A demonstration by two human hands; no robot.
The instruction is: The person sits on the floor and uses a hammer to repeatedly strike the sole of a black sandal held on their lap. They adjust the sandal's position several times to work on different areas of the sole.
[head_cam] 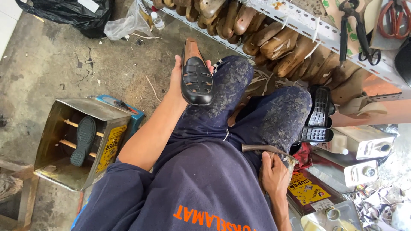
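My left hand (176,76) holds a black strapped leather shoe (196,79) mounted on a wooden last, sole side away from me, resting against my left knee. My right hand (274,173) lies low beside my right thigh, fingers closed around the handle end of a worn metal-headed tool (262,149) that rests across my lap. I sit in dark blue, dust-marked trousers.
An open metal tin (60,171) at the left holds a dark shoe sole (83,141) on wooden rods. A black ridged sole (319,115) lies by my right knee. Wooden lasts (278,42) fill a rack ahead. Glue cans (359,164) stand at the right. Pliers (355,30) and scissors (396,19) hang above.
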